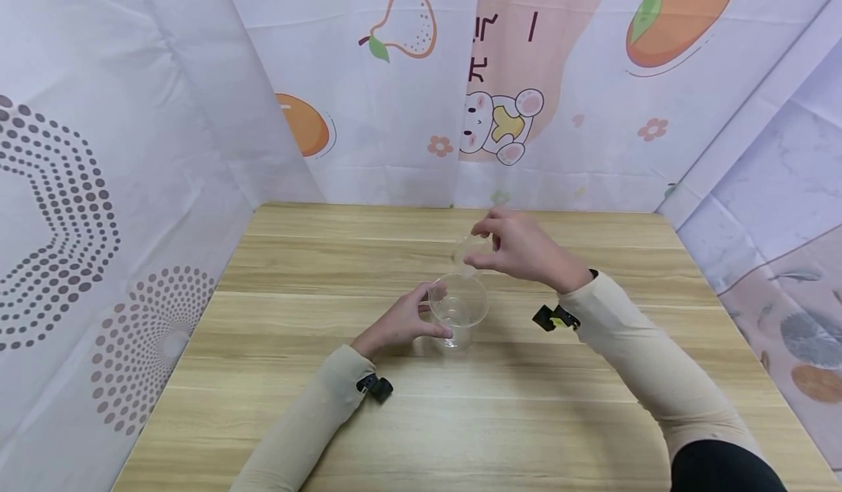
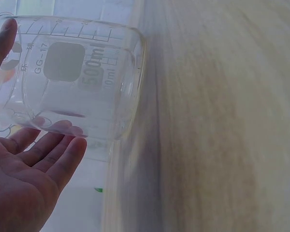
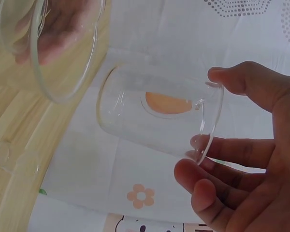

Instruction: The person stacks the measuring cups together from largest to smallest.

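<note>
A clear glass beaker (image 1: 468, 309) with white graduations and a "500ml" mark stands upright on the wooden table. My left hand (image 1: 411, 318) holds it from the left, thumb on the near side and fingers on the far side. In the left wrist view, curved outlines of glass show within this beaker (image 2: 99, 108). Above and just behind its rim, my right hand (image 1: 516, 247) pinches a smaller clear beaker (image 3: 150, 113) by the rim between thumb and fingertips. That smaller one hangs base down, and I see no contents in it.
Another small clear glass vessel (image 3: 20, 163) stands on the table beyond the held beaker in the right wrist view. The wooden table (image 1: 296, 258) ends at a printed cloth (image 1: 395, 112) at the back, with more cloth hanging at both sides.
</note>
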The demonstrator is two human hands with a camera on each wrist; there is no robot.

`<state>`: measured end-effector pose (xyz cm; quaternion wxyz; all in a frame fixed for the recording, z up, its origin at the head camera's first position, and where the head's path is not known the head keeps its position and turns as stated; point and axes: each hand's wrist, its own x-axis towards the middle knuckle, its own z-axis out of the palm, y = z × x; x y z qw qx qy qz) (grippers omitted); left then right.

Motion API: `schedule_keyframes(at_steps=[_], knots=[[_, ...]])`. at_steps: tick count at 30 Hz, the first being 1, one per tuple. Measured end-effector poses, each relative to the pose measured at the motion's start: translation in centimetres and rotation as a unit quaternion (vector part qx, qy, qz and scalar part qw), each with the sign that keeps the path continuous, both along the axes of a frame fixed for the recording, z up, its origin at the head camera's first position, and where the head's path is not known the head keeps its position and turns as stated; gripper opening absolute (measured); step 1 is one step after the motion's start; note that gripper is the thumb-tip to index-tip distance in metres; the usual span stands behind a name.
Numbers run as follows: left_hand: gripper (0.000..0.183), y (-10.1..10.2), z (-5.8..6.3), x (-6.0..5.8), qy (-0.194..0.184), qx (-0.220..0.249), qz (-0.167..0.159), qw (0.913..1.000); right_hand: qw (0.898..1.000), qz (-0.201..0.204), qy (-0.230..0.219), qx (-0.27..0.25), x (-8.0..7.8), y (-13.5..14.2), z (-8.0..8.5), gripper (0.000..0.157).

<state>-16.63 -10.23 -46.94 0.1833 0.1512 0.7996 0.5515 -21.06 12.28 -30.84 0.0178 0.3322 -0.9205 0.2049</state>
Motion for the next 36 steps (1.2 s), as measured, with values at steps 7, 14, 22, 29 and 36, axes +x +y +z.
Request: schedule_keyframes(at_steps=[7,14,22,29,36], knots=[[0.091,0.0,0.0,0.0,-0.009,0.004,0.0,0.9999,1.0,0.021,0.001,-0.011,0.5,-0.4,-0.4,0.039],[0.092,-0.1,0.0,0.1,-0.009,0.004,-0.004,0.9999,0.999,0.033,-0.013,-0.012,1.2,-0.7,-0.6,0.039],[0.096,-0.1,-0.1,-0.1,-0.001,0.002,-0.009,1.0,0.999,0.044,-0.03,-0.007,1.7,-1.0,-0.9,0.038],[0.094,-0.2,-0.1,-0.1,-0.006,0.0,-0.009,0.9999,0.998,0.053,-0.034,-0.007,1.8,-1.2,-1.4,0.037],[0.094,-0.1,-0.2,-0.1,-0.001,0.003,-0.009,1.0,0.998,0.062,-0.024,0.001,2.0,-1.4,-1.9,0.037]])
